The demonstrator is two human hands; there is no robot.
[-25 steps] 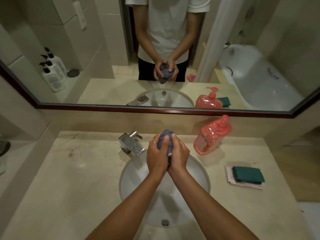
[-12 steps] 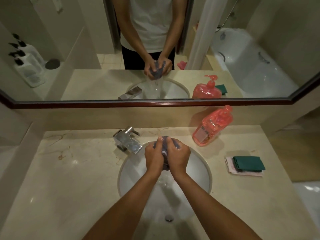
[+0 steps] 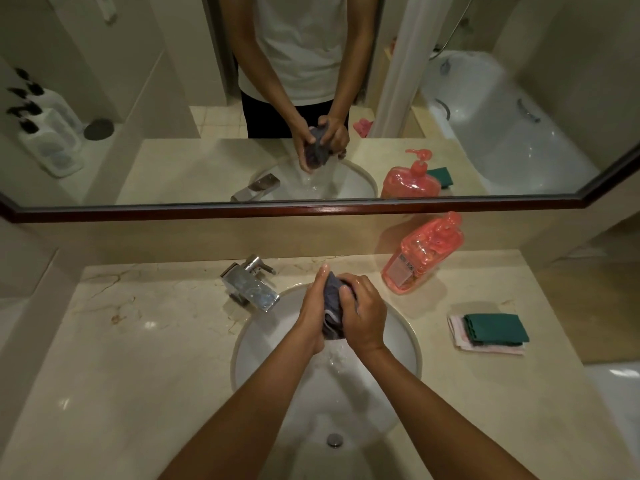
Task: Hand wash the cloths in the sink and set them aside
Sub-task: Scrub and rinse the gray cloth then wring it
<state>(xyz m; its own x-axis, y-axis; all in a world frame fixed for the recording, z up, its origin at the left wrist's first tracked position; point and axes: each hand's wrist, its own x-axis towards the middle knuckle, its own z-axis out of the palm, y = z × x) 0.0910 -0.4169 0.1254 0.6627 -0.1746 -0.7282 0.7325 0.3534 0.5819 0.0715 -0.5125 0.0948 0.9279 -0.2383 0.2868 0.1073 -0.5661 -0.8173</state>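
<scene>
Head view: the marble-look tabletop [image 3: 138,358] is pale cream with brown veins and a glossy sheen, and its near edge is cut off by the frame. Set into it, the round white sink [image 3: 410,344] has a smooth glazed bowl; both forearms cover its middle, and the metal drain [image 3: 334,439] shows near the front. Water running below the hands is blurred and hard to trace. Along the back edge runs a mirror [image 3: 173,98] in a dark wooden frame. A boxy chrome tap [image 3: 251,287] stands at the sink's back left rim. Near the back right corner a translucent pink soap bottle [image 3: 422,254] leans, its label too small to read. By the right edge lies a folded green cloth [image 3: 495,327] on a pale pink one, only partly visible. Over the sink's back half, the left hand [image 3: 313,317] and right hand [image 3: 365,317] are curled tight around a bunched grey cloth [image 3: 333,296], mostly hidden between the palms.
</scene>
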